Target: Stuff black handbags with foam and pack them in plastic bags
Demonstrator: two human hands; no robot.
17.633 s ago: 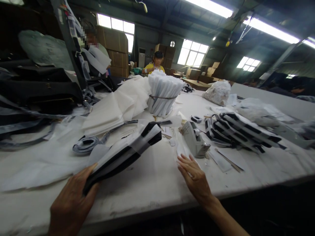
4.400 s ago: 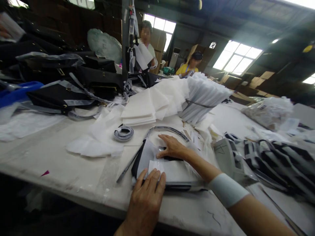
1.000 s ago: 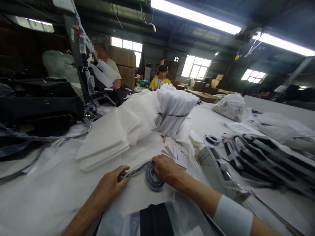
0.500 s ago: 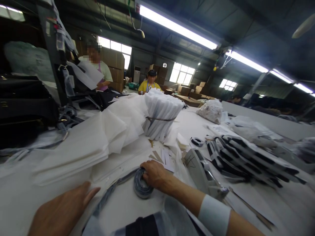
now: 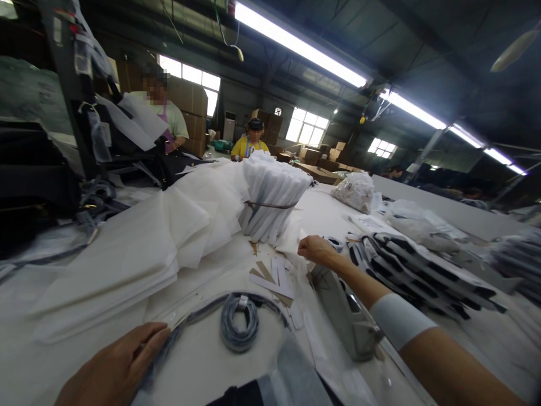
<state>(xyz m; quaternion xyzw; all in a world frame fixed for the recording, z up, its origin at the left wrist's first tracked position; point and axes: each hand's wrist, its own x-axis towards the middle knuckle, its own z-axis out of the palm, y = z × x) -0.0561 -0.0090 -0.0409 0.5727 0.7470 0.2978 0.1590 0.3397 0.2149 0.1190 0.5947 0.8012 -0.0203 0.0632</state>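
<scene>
A dark grey strap (image 5: 198,311), seemingly wrapped in clear film, curves across the white table. Its coiled part (image 5: 239,332) lies flat in the middle with a pale band at its top. At the lower left, my left hand (image 5: 116,363) has its thumb and fingers closed on the strap's left stretch. My right hand (image 5: 319,251) reaches out beyond the grey tape-dispenser-like device (image 5: 344,310), its fingers pinched downward. What they hold, if anything, is hidden; a bit of white material shows beside them. A grey and black wrapped item (image 5: 270,386) lies nearest me.
White foam sheets (image 5: 122,248) are fanned out at left. A tied bundle of white foam (image 5: 273,194) stands behind. Card strips (image 5: 273,282) lie mid-table. Wrapped black-and-white pieces (image 5: 414,265) are stacked at right near a plastic bag (image 5: 354,192). Two people work across the table.
My right hand has let go of the coiled strap and moved right and farther away, past the grey device. The coil now lies alone. My left hand has closed at the strap.
</scene>
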